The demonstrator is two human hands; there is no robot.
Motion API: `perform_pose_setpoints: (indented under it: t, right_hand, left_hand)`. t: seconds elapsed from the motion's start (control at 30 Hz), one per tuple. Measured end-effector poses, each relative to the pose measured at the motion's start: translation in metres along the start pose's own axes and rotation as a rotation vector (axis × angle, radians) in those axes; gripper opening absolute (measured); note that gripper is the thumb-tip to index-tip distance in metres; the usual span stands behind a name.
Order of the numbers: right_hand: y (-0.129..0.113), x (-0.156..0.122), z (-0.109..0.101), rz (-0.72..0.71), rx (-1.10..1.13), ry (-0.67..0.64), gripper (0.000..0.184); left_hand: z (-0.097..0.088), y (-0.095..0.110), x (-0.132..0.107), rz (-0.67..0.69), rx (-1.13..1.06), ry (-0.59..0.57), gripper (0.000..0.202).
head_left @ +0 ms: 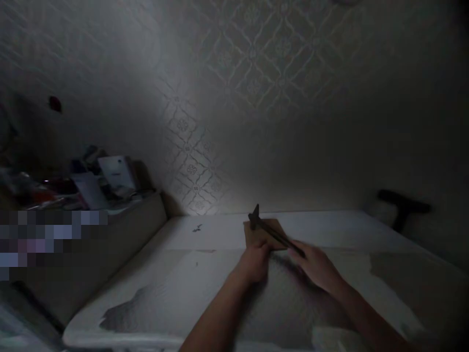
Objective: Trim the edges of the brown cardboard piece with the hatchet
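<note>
My right hand [311, 264] is closed around the handle of a hammer [276, 234]. The hammer's dark head is raised over the far left part of a small brown board [269, 244], possibly wood. At the near edge of this board, my left hand [254, 261] is closed with its fingers curled on it. Whether something small is also between those fingers is hidden. Several small dark pieces, perhaps nails, form a loose pile [197, 228] on the white table [220, 293], left of the board.
A cabinet [135, 234] borders the table on the left, with a white box [117, 171] and assorted clutter on top. Behind the table rises a patterned wall [252, 98]. On the right stands a dark T-shaped object [403, 205]. The room is dim.
</note>
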State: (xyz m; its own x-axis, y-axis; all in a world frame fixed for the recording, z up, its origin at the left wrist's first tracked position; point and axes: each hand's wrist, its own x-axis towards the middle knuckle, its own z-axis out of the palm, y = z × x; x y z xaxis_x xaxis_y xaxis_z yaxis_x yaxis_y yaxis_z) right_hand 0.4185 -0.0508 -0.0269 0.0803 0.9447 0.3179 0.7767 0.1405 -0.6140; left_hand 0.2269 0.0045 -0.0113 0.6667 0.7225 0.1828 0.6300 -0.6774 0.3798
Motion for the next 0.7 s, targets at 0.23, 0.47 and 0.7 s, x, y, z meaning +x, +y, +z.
perform_pose_setpoints:
  t: [0.23, 0.47, 0.7]
  right_hand:
    - [-0.0001, 0.0006, -0.0015, 0.009, 0.008, -0.025, 0.042]
    - [-0.0044, -0.0013, -0.0022, 0.016, 0.05, -0.01, 0.043]
    - [0.0002, 0.0014, -0.0019, -0.007, 0.086, -0.023, 0.04]
  left_hand:
    - [-0.0007, -0.0006, -0.0003, 0.018, 0.014, -0.021, 0.046]
    - [0.0001, -0.0023, -0.0004, 0.06, 0.013, 0.004, 0.041]
    - [-0.0015, -0.0013, -0.0012, 0.063, -0.001, 0.009, 0.04]
